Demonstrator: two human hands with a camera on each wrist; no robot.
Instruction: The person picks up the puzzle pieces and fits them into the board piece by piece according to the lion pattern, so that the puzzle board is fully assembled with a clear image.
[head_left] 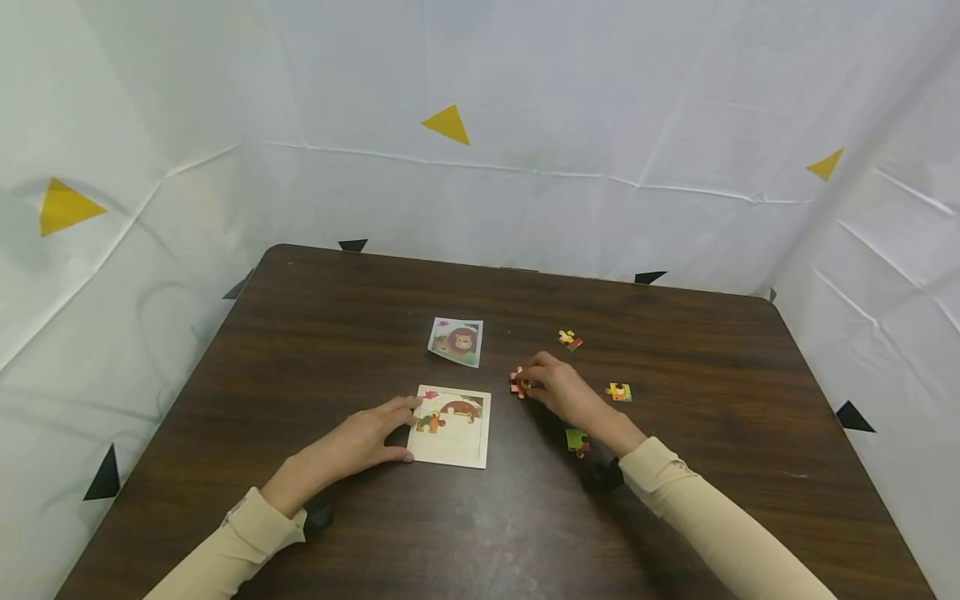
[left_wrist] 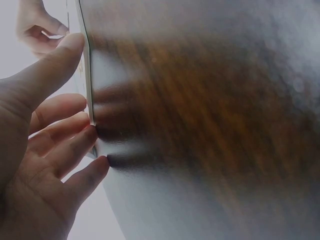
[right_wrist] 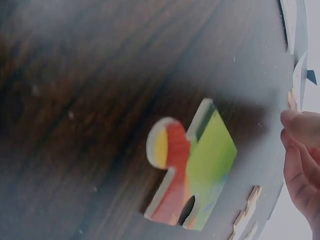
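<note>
A square puzzle tray [head_left: 450,454] lies on the table with a few pieces set in its upper and left parts. My left hand [head_left: 358,440] rests at the tray's left side, its fingers and thumb spread along the edge; in the left wrist view the fingertips [left_wrist: 80,137] touch that edge. To the right of the tray, my right hand [head_left: 562,390] pinches a pink and brown puzzle piece [head_left: 516,383] low over the table. The fingers partly cover this piece. Below the right wrist lies a green and red puzzle piece [right_wrist: 210,165], large in the right wrist view.
A picture card with a lion [head_left: 459,342] lies behind the tray, one corner curling up. Two more loose pieces, a yellow and red one [head_left: 572,339] and a yellow-orange one [head_left: 620,392], lie to the right on the dark wooden table [head_left: 337,325]. White sheeting [head_left: 570,100] surrounds the table.
</note>
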